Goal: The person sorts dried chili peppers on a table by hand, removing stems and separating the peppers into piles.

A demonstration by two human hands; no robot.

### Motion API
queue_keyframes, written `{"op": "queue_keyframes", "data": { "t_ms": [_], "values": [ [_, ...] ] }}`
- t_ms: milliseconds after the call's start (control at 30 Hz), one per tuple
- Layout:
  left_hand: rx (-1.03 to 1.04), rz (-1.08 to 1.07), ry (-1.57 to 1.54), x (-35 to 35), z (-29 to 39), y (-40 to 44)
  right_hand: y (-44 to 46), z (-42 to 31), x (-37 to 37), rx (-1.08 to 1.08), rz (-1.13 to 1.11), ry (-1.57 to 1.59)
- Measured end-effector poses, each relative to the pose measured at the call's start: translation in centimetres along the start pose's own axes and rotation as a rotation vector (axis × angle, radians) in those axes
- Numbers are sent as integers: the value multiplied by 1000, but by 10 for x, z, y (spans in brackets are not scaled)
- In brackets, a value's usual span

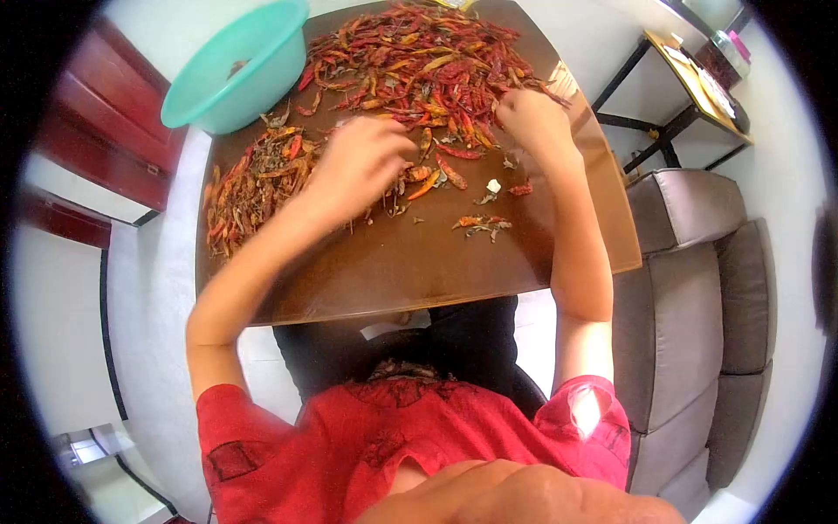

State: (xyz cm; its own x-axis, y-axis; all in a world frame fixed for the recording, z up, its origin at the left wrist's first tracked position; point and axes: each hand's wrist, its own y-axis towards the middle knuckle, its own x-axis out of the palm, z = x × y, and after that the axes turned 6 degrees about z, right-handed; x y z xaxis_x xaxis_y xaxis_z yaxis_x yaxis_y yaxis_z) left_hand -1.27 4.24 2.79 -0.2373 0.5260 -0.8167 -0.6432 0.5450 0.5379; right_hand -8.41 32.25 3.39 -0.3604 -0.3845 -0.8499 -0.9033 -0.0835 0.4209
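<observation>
A big heap of dried red chili peppers (436, 57) covers the far part of the brown table (384, 284). My right hand (534, 122) is at the heap's right edge, fingers curled in among the chilies; what they pinch is hidden. Blurred by motion, my left hand (371, 155) hovers between this heap and a second, browner pile of dried chilies (262, 183) on the left. Its fingers bend downward, and I cannot make out anything in them. A few loose chilies (449, 170) lie between my hands.
A turquoise basin (240, 74) stands at the table's far left corner, with a small dark bit inside. Chili scraps (483, 225) and a white crumb (493, 186) lie nearer me. A grey sofa (681, 306) and a small side table (698, 83) are on the right.
</observation>
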Motion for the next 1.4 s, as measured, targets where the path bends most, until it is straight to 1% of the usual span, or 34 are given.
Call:
{"op": "queue_keyframes", "data": {
  "t_ms": [67,100,167,200,267,400,467,500,567,633,667,700,767,800,833,867,900,933,967,1033,1067,1100,1167,1200,1233,1300,1333,1400],
  "values": [
    [53,-22,-31,25,23,-5,-7,-3,-9,21,-340,-84],
    [54,-23,-81,34,30,-6,-9,-6,-11,18,-341,-89],
    [53,-70,-34,41,36,-13,-12,-12,-12,-3,-467,-150],
    [47,-71,-37,42,33,-16,-12,-10,-7,-4,-473,-151],
    [85,-84,31,39,15,-27,-13,-6,6,-105,-452,-134],
    [86,-57,189,13,-33,-50,-15,-15,7,-93,-464,-70],
    [32,-45,190,-3,-47,-60,-16,-20,2,-92,-371,-65],
    [4,-42,188,-10,-49,-62,-18,-23,-1,-97,-373,-65],
    [-28,10,121,-17,-49,-64,-25,-30,-6,-208,-434,-52],
    [6,102,126,-16,-34,-58,-31,-27,12,-218,-433,-96],
    [5,112,96,-12,-23,-55,-30,-27,22,-236,-426,-140],
    [7,132,-7,-4,-12,-51,-29,-34,24,-275,-435,-124],
    [13,164,-165,6,19,-42,-31,-45,19,-221,-431,-238],
    [-11,126,-253,14,27,-39,-30,-43,17,-257,-398,-167],
    [-55,101,-317,16,38,-33,-31,-43,16,-280,-363,-101],
    [-173,102,-396,19,46,-32,-31,-54,11,-321,-361,-97],
    [-257,127,-488,29,44,-29,-30,-64,-1,-252,-337,42],
    [-435,118,-699,33,42,-28,-30,-69,-8,-177,-316,180],
    [-611,109,-912,38,36,-29,-32,-71,-5,-195,-319,183],
    [-778,125,-1221,33,24,-27,-36,-76,3,-165,-323,606],
    [-770,137,-1376,30,18,-30,-38,-79,4,-135,-443,677],
    [-773,149,-1372,27,16,-31,-40,-85,2,-146,-448,679],
    [-750,253,-1564,25,13,-35,-46,-96,1,26,-619,844],
    [-774,257,-1542,24,11,-36,-48,-98,7,43,-627,949],
    [-779,266,-1542,23,11,-38,-50,-100,10,39,-636,948],
    [-559,306,-964,22,11,-41,-53,-105,14,165,-743,936],
    [-351,337,-685,18,8,-43,-56,-104,22,162,-747,934],
    [-360,358,-688,14,11,-43,-63,-102,37,-155,-459,705]
  ]
}}
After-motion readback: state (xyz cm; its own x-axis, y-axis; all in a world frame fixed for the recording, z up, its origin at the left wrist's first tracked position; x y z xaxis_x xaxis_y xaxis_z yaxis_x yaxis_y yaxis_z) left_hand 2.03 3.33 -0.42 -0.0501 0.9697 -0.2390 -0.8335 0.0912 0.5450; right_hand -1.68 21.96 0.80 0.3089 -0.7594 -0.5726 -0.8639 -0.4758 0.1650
